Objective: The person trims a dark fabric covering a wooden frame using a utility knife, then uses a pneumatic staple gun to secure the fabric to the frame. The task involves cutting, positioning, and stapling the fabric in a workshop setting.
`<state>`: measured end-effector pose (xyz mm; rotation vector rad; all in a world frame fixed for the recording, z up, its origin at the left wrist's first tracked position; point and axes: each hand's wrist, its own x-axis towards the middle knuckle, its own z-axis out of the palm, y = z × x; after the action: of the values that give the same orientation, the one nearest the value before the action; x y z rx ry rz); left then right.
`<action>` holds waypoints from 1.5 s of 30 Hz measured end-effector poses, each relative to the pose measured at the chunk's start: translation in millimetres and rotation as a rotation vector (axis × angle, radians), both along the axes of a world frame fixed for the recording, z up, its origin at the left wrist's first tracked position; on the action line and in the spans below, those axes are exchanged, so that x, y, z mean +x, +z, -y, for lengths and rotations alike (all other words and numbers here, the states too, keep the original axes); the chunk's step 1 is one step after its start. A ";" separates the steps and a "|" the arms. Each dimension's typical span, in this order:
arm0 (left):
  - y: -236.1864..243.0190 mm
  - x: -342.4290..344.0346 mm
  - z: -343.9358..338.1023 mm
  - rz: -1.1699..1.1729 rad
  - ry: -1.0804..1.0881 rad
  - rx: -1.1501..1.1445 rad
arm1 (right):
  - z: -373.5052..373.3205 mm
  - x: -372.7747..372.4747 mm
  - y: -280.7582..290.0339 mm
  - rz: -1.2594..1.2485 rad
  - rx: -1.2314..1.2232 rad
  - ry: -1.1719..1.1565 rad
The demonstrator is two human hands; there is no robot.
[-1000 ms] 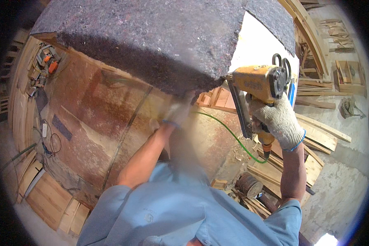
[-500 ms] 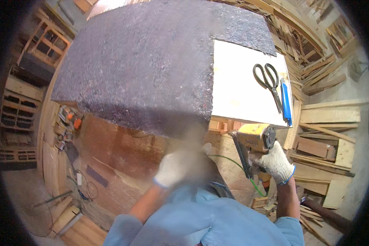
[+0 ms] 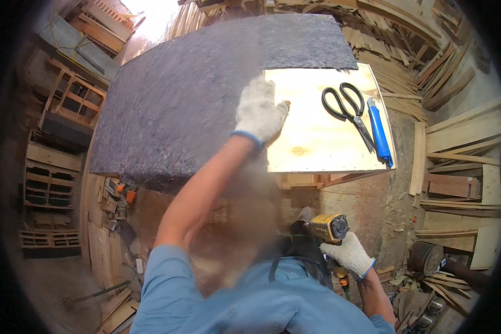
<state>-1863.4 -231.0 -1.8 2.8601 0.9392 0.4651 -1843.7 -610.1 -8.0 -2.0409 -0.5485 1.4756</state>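
Dark grey felt (image 3: 183, 106) covers most of a wooden box, leaving a pale plywood panel (image 3: 312, 125) bare at the right. My left hand (image 3: 259, 114), in a white knit glove, lies on the felt's edge beside the bare panel. Its fingers are laid flat and it grips nothing. Lower down, near my body, my gloved right hand (image 3: 350, 255) is closed around a yellow air stapler or nail gun (image 3: 324, 227), held away from the box. Black-handled scissors (image 3: 352, 115) and a blue utility knife (image 3: 379, 135) rest together on the panel's right side.
Wood offcuts (image 3: 467, 139) are stacked along the right side. Slatted wooden frames (image 3: 50, 183) stand at the left. Small orange and grey tools (image 3: 129, 196) sit left of the box. A round, dark metal object (image 3: 426, 257) lies on the floor at the lower right.
My left hand has moved up from near my body onto the felt's edge. My right hand has lowered the air tool away from the panel's front edge. The view has shifted.
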 end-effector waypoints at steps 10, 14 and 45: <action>-4.3 60.0 -50.6 -0.052 0.136 -0.079 | -25.4 44.6 12.2 -0.172 -0.008 0.188; 7.5 47.1 -49.2 -0.006 0.085 -0.194 | -69.4 95.5 81.2 -0.292 0.277 0.101; -13.8 -93.5 79.8 0.596 -0.542 -0.267 | -368.8 101.2 88.8 1.420 0.295 0.467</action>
<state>-1956.9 -310.9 -15.6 2.3576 0.1065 0.9520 -1742.4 -241.3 80.8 -2.5007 -1.7040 -0.1821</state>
